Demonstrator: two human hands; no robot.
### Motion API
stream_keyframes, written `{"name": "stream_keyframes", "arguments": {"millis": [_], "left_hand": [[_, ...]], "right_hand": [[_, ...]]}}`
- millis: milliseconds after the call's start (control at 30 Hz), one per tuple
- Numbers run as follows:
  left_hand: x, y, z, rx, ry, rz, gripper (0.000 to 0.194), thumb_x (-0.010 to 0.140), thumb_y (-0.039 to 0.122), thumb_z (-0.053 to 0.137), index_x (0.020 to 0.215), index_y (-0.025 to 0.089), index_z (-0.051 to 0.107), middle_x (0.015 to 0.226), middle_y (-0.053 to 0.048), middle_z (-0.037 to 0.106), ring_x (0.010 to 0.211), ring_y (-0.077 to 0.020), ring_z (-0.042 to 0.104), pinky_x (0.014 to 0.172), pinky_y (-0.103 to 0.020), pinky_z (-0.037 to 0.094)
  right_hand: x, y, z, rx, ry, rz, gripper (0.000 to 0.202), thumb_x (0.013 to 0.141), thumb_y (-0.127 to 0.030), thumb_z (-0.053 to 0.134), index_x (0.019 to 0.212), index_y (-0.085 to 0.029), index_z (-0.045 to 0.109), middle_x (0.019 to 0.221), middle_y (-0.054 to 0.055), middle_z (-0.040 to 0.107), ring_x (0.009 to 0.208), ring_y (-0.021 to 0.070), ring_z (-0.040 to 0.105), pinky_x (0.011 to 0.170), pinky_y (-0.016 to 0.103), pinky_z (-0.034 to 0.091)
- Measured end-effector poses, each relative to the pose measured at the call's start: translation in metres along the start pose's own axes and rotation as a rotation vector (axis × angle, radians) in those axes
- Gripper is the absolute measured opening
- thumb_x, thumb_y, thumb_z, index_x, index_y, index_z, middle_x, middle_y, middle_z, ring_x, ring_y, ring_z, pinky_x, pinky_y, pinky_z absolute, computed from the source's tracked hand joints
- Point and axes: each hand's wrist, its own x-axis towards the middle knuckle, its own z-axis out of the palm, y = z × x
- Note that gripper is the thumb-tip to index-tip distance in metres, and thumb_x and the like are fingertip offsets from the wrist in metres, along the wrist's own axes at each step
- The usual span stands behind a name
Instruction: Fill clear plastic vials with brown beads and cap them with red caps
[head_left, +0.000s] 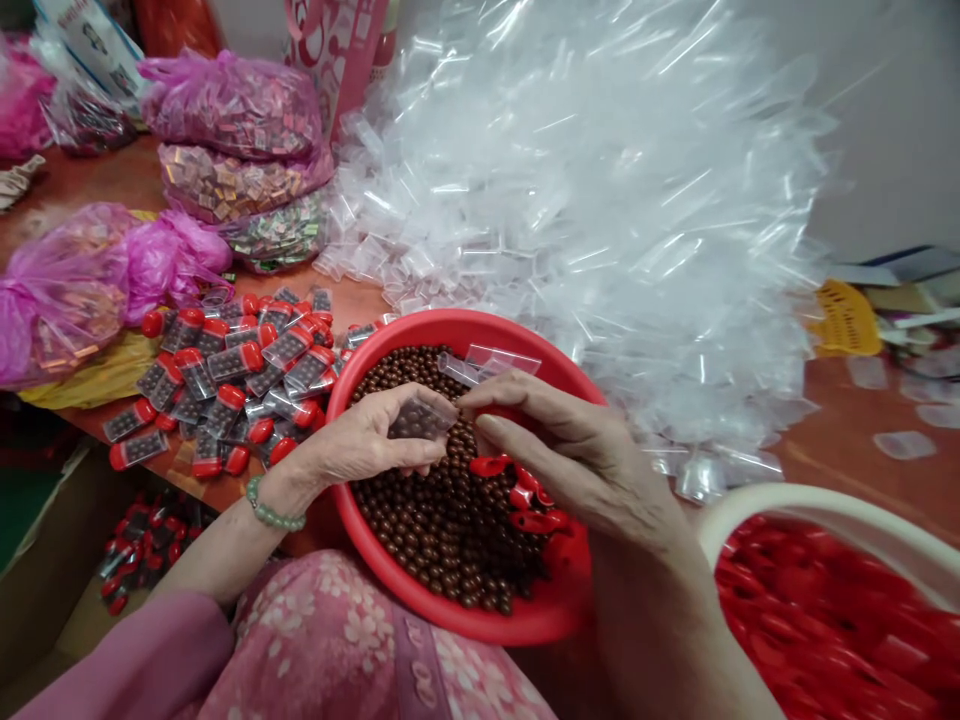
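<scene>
My left hand, with a green bead bracelet at the wrist, grips a small clear plastic container between thumb and fingers. Dark balls show in or through it; I cannot tell which. My right hand meets its right end, fingertips pinched together, and what they hold is hidden. Both hands are over a red basin of shiny brown balls. Several red caps lie in the basin below my right hand. Empty clear containers rest at its far side.
A big heap of clear containers rises behind the basin. Filled red-capped containers pile up at left, with more in a cardboard box below. Pink bags stand at back left. A white basin holds red caps at right.
</scene>
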Motion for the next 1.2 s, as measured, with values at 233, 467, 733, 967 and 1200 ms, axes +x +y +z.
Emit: {"name": "stream_keyframes", "arguments": {"millis": [233, 467, 733, 967, 1200], "left_hand": [[0.003, -0.007, -0.003, 0.026, 0.010, -0.046, 0.037, 0.076, 0.030, 0.074, 0.101, 0.016, 0.050, 0.069, 0.006, 0.053, 0.056, -0.0053, 0.049, 0.054, -0.020, 0.039], [0.004, -0.006, -0.003, 0.041, 0.010, -0.100, 0.047, 0.074, 0.031, 0.075, 0.110, 0.013, 0.052, 0.066, 0.007, 0.053, 0.050, -0.0067, 0.048, 0.050, -0.023, 0.038], [0.007, -0.005, -0.003, 0.000, 0.008, -0.082, 0.033, 0.075, 0.029, 0.074, 0.095, 0.017, 0.050, 0.068, 0.007, 0.052, 0.053, -0.0054, 0.048, 0.051, -0.021, 0.039], [0.006, -0.002, -0.005, 0.038, 0.018, -0.086, 0.032, 0.075, 0.025, 0.073, 0.099, 0.017, 0.054, 0.072, 0.005, 0.054, 0.060, -0.0071, 0.051, 0.057, -0.022, 0.041], [0.006, -0.005, -0.007, -0.021, 0.003, -0.055, 0.033, 0.075, 0.022, 0.071, 0.103, 0.016, 0.055, 0.073, 0.004, 0.056, 0.061, -0.0063, 0.050, 0.057, -0.021, 0.039]], "right_hand": [[0.018, -0.004, -0.001, -0.101, -0.174, -0.064, 0.027, 0.092, -0.018, 0.054, 0.113, -0.028, 0.068, 0.095, 0.002, 0.069, 0.087, 0.0149, 0.065, 0.078, 0.026, 0.051], [0.031, -0.001, -0.005, -0.103, -0.339, -0.054, 0.028, 0.087, -0.016, 0.056, 0.111, -0.025, 0.068, 0.104, 0.003, 0.073, 0.095, 0.0175, 0.068, 0.085, 0.028, 0.053], [0.035, 0.003, -0.013, -0.016, -0.429, 0.063, 0.017, 0.083, -0.019, 0.060, 0.096, -0.022, 0.070, 0.092, 0.003, 0.074, 0.082, 0.0156, 0.068, 0.075, 0.025, 0.053], [0.031, 0.004, -0.022, 0.034, -0.459, 0.144, 0.013, 0.082, -0.025, 0.063, 0.093, -0.020, 0.069, 0.085, 0.004, 0.071, 0.076, 0.0154, 0.065, 0.070, 0.026, 0.052], [0.026, 0.001, -0.020, 0.135, -0.254, 0.301, 0.020, 0.081, -0.039, 0.070, 0.087, -0.021, 0.065, 0.073, 0.000, 0.061, 0.063, 0.0107, 0.054, 0.056, 0.022, 0.045]]}}
